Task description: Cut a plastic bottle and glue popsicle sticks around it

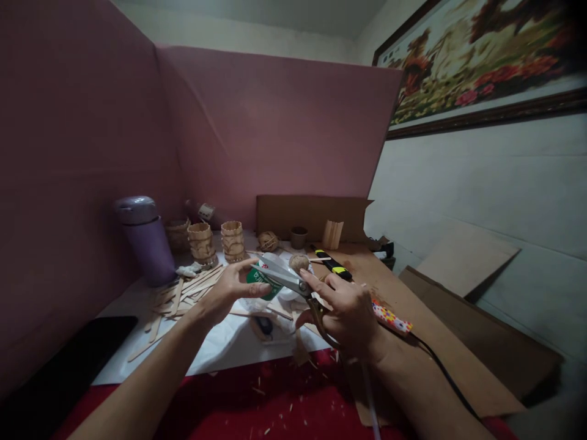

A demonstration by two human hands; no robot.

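Note:
My left hand (228, 288) grips a plastic bottle (271, 289) with a green label and white characters, thumb in front and fingers behind. My right hand (347, 310) is closed round the dark handles of a pair of scissors (288, 281). The scissors' blades point left, slightly apart, and lie across the bottle's upper part close to my left fingertips. From this angle I cannot tell whether the blades touch the plastic. Behind the scissors' pivot sits a ball of twine (299, 263).
Wooden craft sticks (188, 293) lie piled at left near a purple flask (149, 241). Two wooden stick cups (233, 241) stand behind. A yellow-black utility knife (332, 263) and a flower-patterned corded tool (392, 318) rest on cardboard (440, 360) at right.

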